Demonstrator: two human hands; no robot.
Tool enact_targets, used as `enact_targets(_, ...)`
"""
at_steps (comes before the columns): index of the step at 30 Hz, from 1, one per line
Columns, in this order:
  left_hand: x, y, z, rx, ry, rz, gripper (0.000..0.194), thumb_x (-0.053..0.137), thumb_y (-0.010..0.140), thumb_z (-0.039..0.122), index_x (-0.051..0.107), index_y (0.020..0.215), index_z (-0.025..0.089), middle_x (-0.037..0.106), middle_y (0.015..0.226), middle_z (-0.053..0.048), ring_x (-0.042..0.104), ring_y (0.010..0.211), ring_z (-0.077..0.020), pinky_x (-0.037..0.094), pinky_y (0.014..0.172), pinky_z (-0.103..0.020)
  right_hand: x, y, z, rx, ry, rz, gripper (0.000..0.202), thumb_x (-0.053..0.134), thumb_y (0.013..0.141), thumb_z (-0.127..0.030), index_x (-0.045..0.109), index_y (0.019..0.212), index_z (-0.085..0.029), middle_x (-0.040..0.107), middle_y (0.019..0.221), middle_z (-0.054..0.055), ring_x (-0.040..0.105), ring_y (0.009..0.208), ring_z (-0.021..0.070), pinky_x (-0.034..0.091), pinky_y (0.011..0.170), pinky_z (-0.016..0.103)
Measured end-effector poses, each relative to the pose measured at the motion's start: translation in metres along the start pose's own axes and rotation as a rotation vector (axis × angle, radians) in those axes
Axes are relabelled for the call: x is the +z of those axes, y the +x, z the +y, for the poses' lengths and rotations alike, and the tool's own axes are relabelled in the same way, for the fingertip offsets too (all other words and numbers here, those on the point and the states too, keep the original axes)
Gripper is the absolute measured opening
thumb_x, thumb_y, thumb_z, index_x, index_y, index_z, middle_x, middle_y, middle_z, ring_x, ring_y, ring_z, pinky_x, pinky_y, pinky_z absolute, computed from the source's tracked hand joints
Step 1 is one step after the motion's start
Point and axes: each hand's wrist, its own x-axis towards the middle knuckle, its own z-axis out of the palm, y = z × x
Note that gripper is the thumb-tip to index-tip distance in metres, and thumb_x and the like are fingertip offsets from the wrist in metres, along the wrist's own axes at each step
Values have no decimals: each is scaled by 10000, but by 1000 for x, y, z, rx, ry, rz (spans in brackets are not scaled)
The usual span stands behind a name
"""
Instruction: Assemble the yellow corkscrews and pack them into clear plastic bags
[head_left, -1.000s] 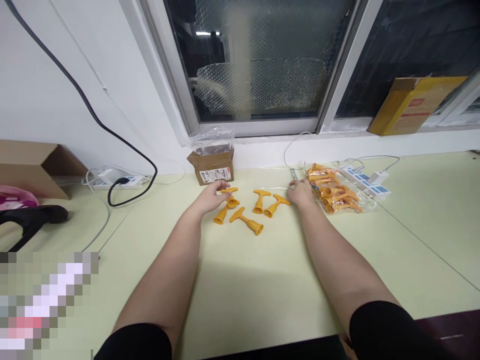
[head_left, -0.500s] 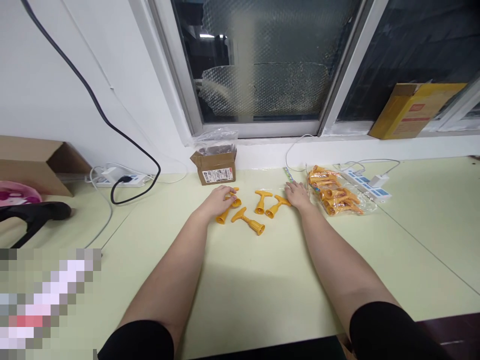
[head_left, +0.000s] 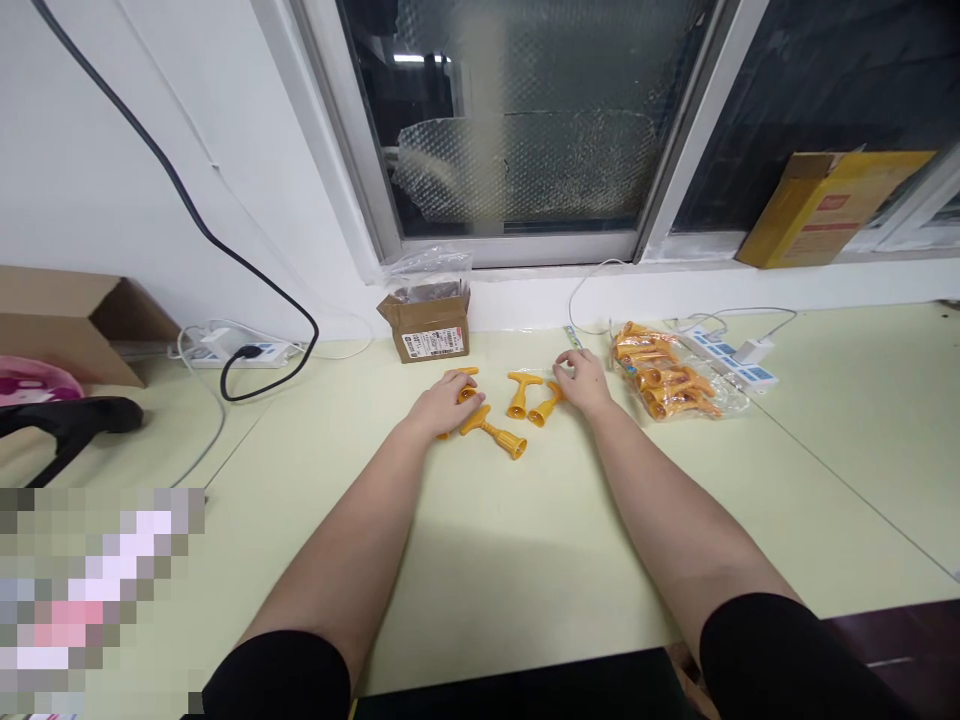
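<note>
Several yellow plastic T-handled corkscrews lie loose on the table in front of me. My left hand (head_left: 444, 404) rests over the leftmost ones, its fingers apart and partly covering a corkscrew (head_left: 466, 393). Just right of that hand lies another corkscrew (head_left: 495, 433), its bell end pointing toward the lower right. One more corkscrew (head_left: 520, 396) sits in the middle with its handle away from me. My right hand (head_left: 585, 381) is at the handle end of the rightmost corkscrew (head_left: 545, 405) and hides part of it; thumb and fingers look apart.
A clear bag of corkscrews (head_left: 664, 375) lies right of my right hand, in front of a power strip (head_left: 731, 357). A small open carton (head_left: 431, 325) stands by the wall. At left are a second power strip (head_left: 236, 350), a black cable (head_left: 281, 290) and a larger cardboard box (head_left: 67, 310).
My right hand has moved left over the rightmost corkscrew's handle, its fingers more bent. My left hand has shifted slightly right, covering more of the corkscrews under it.
</note>
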Motion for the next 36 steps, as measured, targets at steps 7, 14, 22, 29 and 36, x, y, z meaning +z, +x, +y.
enact_targets(7,1,-18,-2,-14,-44,18,388,569,925,477,631,1219,232,652,1317,-90,654,1161,-268,523,1008,-400,-6,-53,-46,-260,-34,-293,382,685,906,-496,723,1228,-294,660,1147,100,571,1125,310,460,1021,476)
enact_targets(14,8,-56,-2,23,-49,141,360,571,939,412,620,1233,210,611,1359,-120,568,1319,-302,453,1150,-459,-22,-96,-47,-302,-64,-324,345,598,970,-402,660,1273,-248,671,1240,116,498,1247,322,425,1068,495)
enact_targets(22,7,-80,2,17,-70,351,200,602,899,345,684,1024,213,649,1133,-113,640,1122,-304,532,1037,-481,-35,-109,-49,-215,-3,-356,499,625,949,-508,611,1405,-307,638,1356,93,496,1297,327,434,1085,509)
enact_targets(29,-21,-78,-21,-69,-157,493,176,611,841,348,690,934,220,688,1061,-89,665,990,-260,569,866,-384,-28,-104,-45,-245,-41,-414,487,560,994,-540,647,1404,-292,621,1384,108,401,1434,338,370,1167,531)
enact_targets(36,-53,-91,-62,-182,22,231,225,605,701,346,701,869,233,646,869,-52,641,789,-239,543,752,-370,-36,-96,-30,-261,7,-383,447,542,1013,-510,656,1384,-289,636,1336,114,488,1355,310,408,1143,530)
